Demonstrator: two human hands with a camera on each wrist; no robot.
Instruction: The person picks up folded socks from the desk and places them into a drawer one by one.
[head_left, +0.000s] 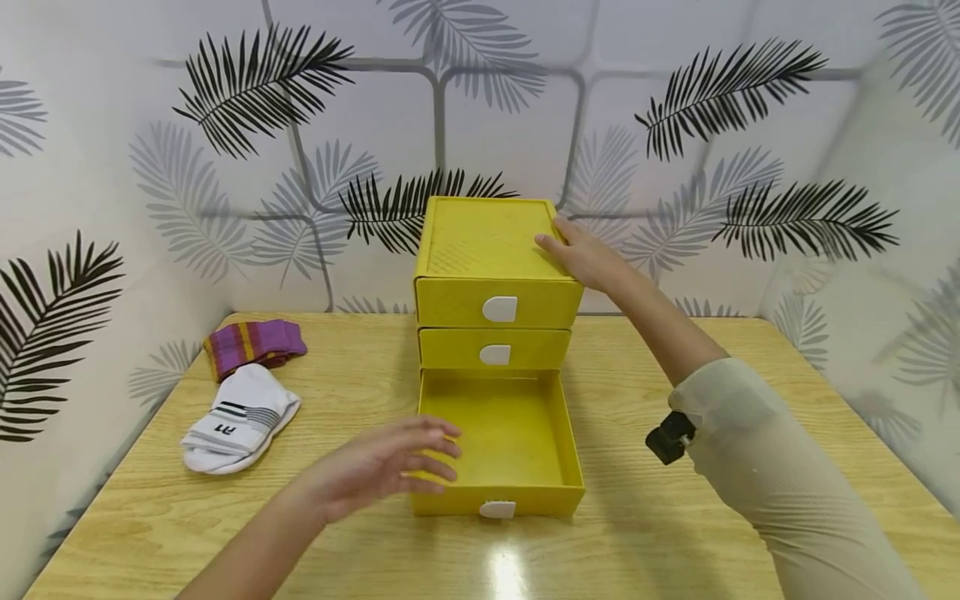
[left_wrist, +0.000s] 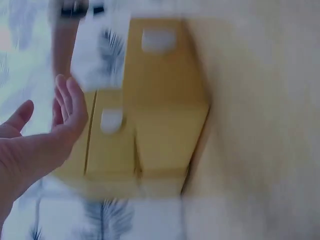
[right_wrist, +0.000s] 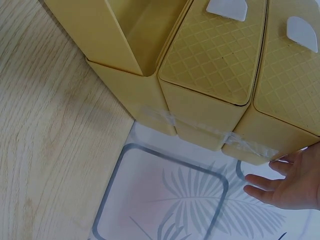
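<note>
A yellow three-drawer unit (head_left: 487, 237) stands near the wall, with a white tab on each drawer. Its bottom drawer (head_left: 498, 429) is pulled out and has nothing inside. My left hand (head_left: 375, 467) hovers by that drawer's left front edge, fingers spread and holding nothing; in the left wrist view the hand (left_wrist: 47, 142) has its fingers loosely extended. My right hand (head_left: 585, 254) rests on the unit's top right edge, thumb on top. From the right wrist view, that hand (right_wrist: 297, 182) has its fingers loosely extended along the unit's side.
White socks (head_left: 243, 421) with dark stripes lie on the wooden table (head_left: 337, 375), left of the unit. Folded purple and yellow striped socks (head_left: 255, 343) lie just behind them. A wall with a leaf pattern (head_left: 510, 125) borders the table's back.
</note>
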